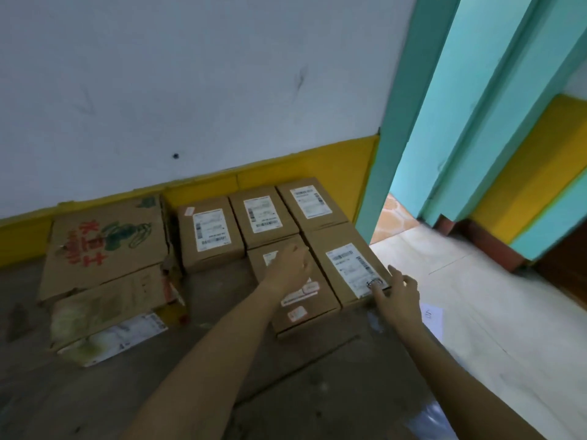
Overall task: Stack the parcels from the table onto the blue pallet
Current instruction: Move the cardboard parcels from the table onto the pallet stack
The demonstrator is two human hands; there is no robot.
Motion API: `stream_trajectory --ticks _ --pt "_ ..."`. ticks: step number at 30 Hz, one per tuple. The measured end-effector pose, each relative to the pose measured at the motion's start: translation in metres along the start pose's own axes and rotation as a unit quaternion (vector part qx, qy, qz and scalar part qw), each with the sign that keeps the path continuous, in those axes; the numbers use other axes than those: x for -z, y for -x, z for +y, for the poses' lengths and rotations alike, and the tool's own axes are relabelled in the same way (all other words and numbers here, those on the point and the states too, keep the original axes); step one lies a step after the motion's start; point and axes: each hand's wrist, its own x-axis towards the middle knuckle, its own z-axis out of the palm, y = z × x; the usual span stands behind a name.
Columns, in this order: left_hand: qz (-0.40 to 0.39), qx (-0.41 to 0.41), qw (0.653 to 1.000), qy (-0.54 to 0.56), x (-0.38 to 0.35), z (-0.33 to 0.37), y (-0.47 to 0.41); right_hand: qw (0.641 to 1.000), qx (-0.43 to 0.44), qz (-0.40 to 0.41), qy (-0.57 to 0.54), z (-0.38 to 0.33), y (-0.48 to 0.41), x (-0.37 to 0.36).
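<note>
Here, left hand lies flat, fingers relaxed, atop near-left parcel. Right hand, fingers straight, touches near corner of near-right parcel. Far row of three parcels sits against wall.

Large red Chinese characters, blurred and not surely legible, beside a green printed figure on the flattened carton at left; white barcode labels on the brown parcels at centre, print too small to read.
</note>
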Motion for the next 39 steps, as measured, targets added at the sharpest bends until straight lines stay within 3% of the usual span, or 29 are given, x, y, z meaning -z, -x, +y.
stream_trajectory --ticks 9,13,20,29,35,39 --pt "-0.059 0.027 0.991 -0.121 -0.023 -0.003 -0.068 0.993 0.076 -0.058 0.074 0.032 -0.031 -0.019" --pt "-0.081 0.04 0.984 -0.154 -0.03 -0.003 -0.08 0.993 0.078 -0.078 0.042 0.041 -0.038 -0.015" --pt "-0.049 0.02 0.986 -0.155 -0.041 0.003 -0.075 0.995 0.042 -0.079 -0.052 0.058 -0.048 -0.001" --pt "-0.054 0.03 0.998 -0.016 -0.053 0.03 -0.059 0.991 -0.04 0.043 -0.122 0.047 -0.034 0.001" --pt "0.016 0.015 0.996 0.084 -0.039 0.053 -0.048 0.983 -0.035 0.084 -0.161 0.03 -0.042 0.024" --pt "0.096 0.026 0.989 0.105 0.0 0.05 -0.031 0.98 0.011 0.083 -0.182 -0.01 -0.041 0.032"
